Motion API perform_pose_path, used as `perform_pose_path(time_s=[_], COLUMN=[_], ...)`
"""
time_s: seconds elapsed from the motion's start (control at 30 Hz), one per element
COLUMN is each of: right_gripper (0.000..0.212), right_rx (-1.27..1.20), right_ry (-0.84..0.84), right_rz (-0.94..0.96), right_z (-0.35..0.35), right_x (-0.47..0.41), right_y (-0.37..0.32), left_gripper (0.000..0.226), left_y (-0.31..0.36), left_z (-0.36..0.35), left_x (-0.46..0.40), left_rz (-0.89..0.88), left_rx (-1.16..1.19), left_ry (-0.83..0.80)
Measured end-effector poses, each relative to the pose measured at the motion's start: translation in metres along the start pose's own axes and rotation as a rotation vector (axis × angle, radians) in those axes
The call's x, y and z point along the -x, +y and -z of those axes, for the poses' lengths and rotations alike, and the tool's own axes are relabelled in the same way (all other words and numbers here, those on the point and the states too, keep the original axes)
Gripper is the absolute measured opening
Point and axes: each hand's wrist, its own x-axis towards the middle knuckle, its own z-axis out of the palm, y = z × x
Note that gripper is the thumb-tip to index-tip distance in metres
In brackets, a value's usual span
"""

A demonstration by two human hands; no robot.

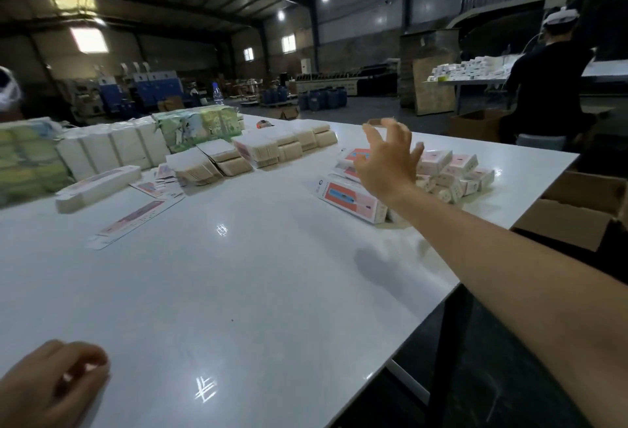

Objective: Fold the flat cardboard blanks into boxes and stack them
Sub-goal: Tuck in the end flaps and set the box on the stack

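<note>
Down at the bottom left corner, the left hand [51,383] rests on the glossy white table [238,291], fingers loosely curled under, holding nothing. Ceiling lights glint off the tabletop just beside it.

Moving up the right side, the bare right forearm stretches out across the table edge, and the right hand [387,159] hangs in the air above the pile of folded pink-and-white boxes [452,172]. Fingers spread wide, nothing gripped. Something small and pale blurs at the fingertips [373,125]; it may be a box in mid-air, but the view is too smeared to say.

Below the wrist, a long pink-and-white carton with a red panel [353,201] lies flat at the near edge of that pile.

Over on the left, a single flat pink-printed cardboard blank [136,220] lies alone on the table. Just beyond it, a long white stack of flat blanks [98,186] lies on its side, with a few loose blanks [159,182] scattered next to it.

Further back, low bundles of white flat blanks [272,148] sit in rows mid-table, and behind them tall white bundles [112,148] and green-printed packs [197,125].

Off the right edge, an open brown cardboard carton [571,210] stands on the floor. Beyond the table, a person in dark clothes and a white cap [547,77] works at another bench.
</note>
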Motion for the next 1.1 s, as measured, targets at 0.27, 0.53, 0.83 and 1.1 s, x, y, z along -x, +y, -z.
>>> perform_pose_path(time_s=[0.27,0.53,0.83,1.1], right_gripper=[0.026,0.025,0.025,0.025], right_rx=[-0.355,-0.270,-0.299,-0.317], right_ry=[-0.243,-0.653,-0.674,-0.680], right_rz=[0.565,0.756,0.773,0.747], right_z=[-0.003,-0.062,-0.078,-0.077], right_x=[0.093,0.196,0.202,0.201], right_y=[-0.190,-0.241,-0.238,-0.238], left_gripper=[0.031,0.013,0.017,0.015], left_y=[0.066,0.061,0.057,0.012], left_z=[0.039,0.038,0.035,0.085], left_x=[-0.010,-0.006,-0.006,-0.033], left_rz=[0.274,0.323,0.301,0.445], left_rx=[0.192,0.186,0.150,0.087], left_ry=[-0.051,-0.009,-0.058,-0.211])
